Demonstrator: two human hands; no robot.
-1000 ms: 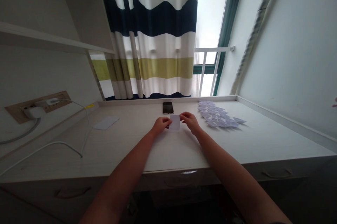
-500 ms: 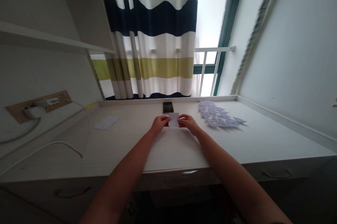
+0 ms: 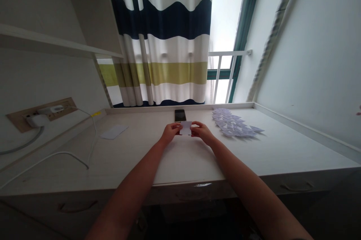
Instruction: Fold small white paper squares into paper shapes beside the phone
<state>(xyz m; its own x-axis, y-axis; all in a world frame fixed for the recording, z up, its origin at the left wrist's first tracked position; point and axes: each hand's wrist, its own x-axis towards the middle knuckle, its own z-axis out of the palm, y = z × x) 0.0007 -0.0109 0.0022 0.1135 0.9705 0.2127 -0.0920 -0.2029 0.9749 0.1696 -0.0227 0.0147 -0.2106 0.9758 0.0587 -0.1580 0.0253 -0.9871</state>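
Observation:
A small white piece of paper [image 3: 185, 128] is held up over the middle of the desk. My left hand [image 3: 170, 132] pinches its left edge, and my right hand [image 3: 202, 132] grips the right edge between thumb and fingers. Just beyond the paper a dark phone [image 3: 180, 115] lies flat on the desk. To the right of my right hand, several folded paper pieces [image 3: 232, 122] with pointed tips lie in overlapping rows.
A few flat paper sheets [image 3: 114, 131] rest on the left of the white desk [image 3: 186, 164]. A white cable [image 3: 63, 152] runs from the wall socket [image 3: 42, 114] over the desk's left side. A raised rim borders the back, before a striped curtain [image 3: 169, 48].
The paper has tilted slightly and looks a little shorter from top to bottom. Both hands keep their hold in nearly the same place.

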